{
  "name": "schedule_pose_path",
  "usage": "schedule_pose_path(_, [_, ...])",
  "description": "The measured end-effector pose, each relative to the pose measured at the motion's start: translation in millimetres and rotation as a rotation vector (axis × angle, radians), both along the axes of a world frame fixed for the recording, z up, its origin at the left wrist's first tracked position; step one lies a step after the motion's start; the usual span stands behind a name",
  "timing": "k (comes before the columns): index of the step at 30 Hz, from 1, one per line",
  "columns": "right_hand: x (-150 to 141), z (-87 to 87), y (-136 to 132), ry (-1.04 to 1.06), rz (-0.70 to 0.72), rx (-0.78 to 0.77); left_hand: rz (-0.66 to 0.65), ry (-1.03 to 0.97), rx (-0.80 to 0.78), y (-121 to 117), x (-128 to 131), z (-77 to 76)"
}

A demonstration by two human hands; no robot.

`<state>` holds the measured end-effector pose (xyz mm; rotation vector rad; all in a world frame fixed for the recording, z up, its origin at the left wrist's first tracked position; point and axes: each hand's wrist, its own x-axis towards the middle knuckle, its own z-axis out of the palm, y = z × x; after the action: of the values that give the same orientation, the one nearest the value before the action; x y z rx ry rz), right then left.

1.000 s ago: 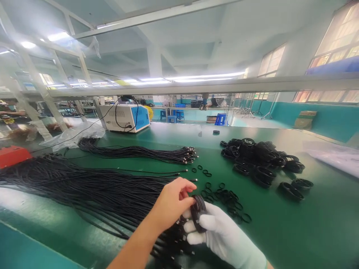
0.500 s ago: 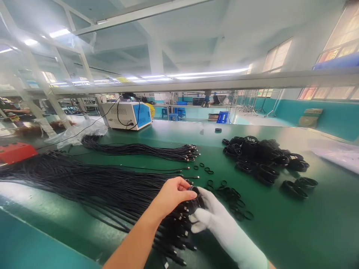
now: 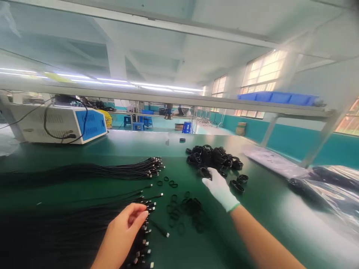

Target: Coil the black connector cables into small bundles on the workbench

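- Twelve o'clock points straight ahead of me across the green tabletop.
- My gloved right hand reaches out, fingers bent at a black ring on the near edge of the ring pile. They appear to touch it; whether that grip has closed, I cannot tell.
- That ring sits at ten to eleven o'clock from my right palm, partly covered by my fingers; its visible long axis runs roughly ten to four.
- My right hand is clearly the nearer one; from my bare left hand the ring lies well apart, toward two o'clock.
- My left grip has thumb and fingertips bent close together beside the cable ends. I see nothing between them, but cannot tell for sure.
- From my right hand, a pair of rings lies near three o'clock, and small loose bands near seven.
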<state>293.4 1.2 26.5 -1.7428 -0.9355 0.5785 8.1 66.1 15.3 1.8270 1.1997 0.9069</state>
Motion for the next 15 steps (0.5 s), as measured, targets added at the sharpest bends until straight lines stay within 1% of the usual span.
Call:
schedule_pose_path(1, [21,-1.2,6,-0.096,-0.092,-0.032,-0.006,0.012,0.008,-1,1,-2.2])
schedule_pose_path(2, [39,-3.4,11,-0.182,-0.145,-0.060,-0.015,0.027,0.015,-2,3,-3.8])
schedule_pose_path(4, [65,-10.3,21,-0.323,-0.204,-0.111,-0.030,0.067,0.024,-6,6,-5.8])
schedule_pose_path(6, [77,-18.6,32,-0.428,-0.209,-0.146,-0.044,0.108,0.036,-8,7,-7.1])
schedule_pose_path(8, [82,-25.3,42,-0.496,-0.193,-0.167,-0.061,0.147,0.048,-9,8,-8.1])
schedule_pose_path(10, [87,-26.6,50,-0.528,-0.180,-0.176,-0.086,0.183,0.049,-9,6,-8.8])
schedule_pose_path(12, [96,-19.2,54,-0.530,-0.183,-0.174,-0.089,0.209,0.051,-8,3,-9.4])
schedule_pose_path(15, [117,7.5,48,-0.501,-0.213,-0.131,-0.092,0.236,0.051,-3,0,-11.2])
